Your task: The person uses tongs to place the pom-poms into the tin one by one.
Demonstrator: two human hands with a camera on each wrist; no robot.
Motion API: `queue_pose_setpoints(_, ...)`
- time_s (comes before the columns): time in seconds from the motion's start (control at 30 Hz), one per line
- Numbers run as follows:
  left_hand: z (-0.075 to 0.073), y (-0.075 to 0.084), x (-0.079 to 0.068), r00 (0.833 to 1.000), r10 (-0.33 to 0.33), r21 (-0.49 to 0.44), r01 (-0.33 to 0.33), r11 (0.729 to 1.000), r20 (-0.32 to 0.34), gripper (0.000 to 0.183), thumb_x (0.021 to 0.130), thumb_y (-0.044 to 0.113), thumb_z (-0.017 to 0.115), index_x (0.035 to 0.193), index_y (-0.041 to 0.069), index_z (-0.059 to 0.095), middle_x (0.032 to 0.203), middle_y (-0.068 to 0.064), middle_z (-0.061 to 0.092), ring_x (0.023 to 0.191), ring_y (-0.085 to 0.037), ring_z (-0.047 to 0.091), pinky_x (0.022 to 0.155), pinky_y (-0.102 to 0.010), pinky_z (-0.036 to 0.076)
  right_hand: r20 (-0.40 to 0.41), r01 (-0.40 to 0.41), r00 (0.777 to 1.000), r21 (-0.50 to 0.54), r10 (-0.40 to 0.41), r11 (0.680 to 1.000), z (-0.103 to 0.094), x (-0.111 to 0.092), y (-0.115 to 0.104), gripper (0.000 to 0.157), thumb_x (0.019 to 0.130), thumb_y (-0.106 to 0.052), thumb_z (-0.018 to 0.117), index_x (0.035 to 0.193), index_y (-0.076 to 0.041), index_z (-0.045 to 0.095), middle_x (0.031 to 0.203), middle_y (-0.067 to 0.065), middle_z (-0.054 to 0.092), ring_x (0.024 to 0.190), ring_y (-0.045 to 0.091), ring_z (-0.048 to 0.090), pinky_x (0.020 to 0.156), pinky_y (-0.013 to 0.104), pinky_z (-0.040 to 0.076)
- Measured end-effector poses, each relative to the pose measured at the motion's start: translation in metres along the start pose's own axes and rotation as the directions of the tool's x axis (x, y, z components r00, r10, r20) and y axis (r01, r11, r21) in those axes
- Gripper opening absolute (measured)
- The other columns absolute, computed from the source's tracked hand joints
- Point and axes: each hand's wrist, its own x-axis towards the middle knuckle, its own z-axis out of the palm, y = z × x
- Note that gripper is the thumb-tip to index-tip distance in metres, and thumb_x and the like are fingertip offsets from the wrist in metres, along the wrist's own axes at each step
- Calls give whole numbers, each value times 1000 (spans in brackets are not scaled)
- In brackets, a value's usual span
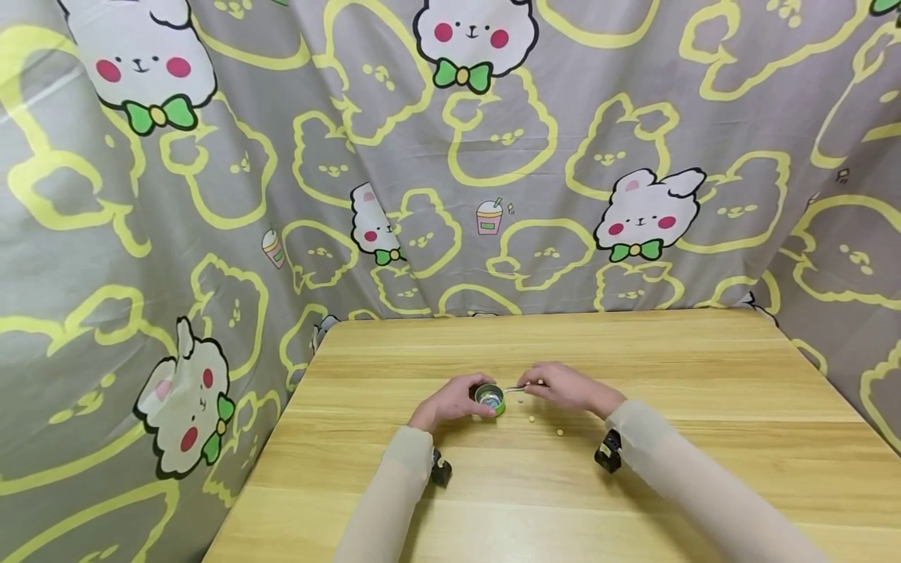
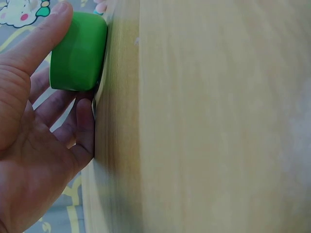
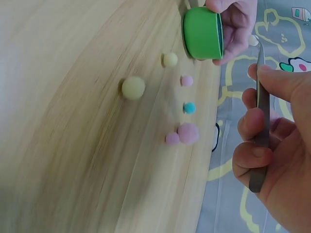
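My left hand (image 1: 457, 399) holds a small round green tin (image 2: 80, 51) on the wooden table, thumb on one side and fingers round the other. The tin's silvery inside faces up in the head view. In my right hand (image 3: 286, 116) a pair of metal tweezers (image 3: 263, 111) is pinched between thumb and fingers. A small pale pom-pom (image 3: 253, 41) shows at the tweezers' tip, close beside the tin. On the table near the tin lie a larger yellow pom-pom (image 3: 133, 88), a smaller yellow pom-pom (image 3: 170, 59), a blue pom-pom (image 3: 189, 108) and several pink pom-poms (image 3: 188, 133).
The wooden table (image 1: 394, 352) reaches back to a grey curtain (image 1: 436, 156) with cartoon rabbits and yellow outlines, which also hangs at both sides. A dark wrist camera (image 1: 608, 452) sits on the right wrist, another camera (image 1: 440, 467) on the left.
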Motion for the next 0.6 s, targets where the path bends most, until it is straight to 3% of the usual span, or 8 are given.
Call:
queue_pose_setpoints(0.33, 0, -1, 0, 1000, 12, 11, -12, 1000, 3, 50, 80, 27, 78, 124, 18, 58, 109, 7, 59, 99, -11, 54, 86, -28, 43, 11, 41, 999, -32, -40, 999, 6, 10, -6, 16, 94, -11, 57, 105, -7, 69, 99, 3, 65, 92, 19, 60, 83, 40, 47)
queue_pose_setpoints(0.6, 0, 0, -1, 1000, 4, 4, -4, 1000, 2, 50, 79, 27, 78, 124, 18, 58, 109, 6, 60, 100, -12, 55, 87, -28, 43, 30, 19, 999, -42, -18, 999, 12, 16, -4, 16, 94, -11, 58, 105, -9, 69, 97, 2, 64, 89, 16, 59, 81, 37, 48)
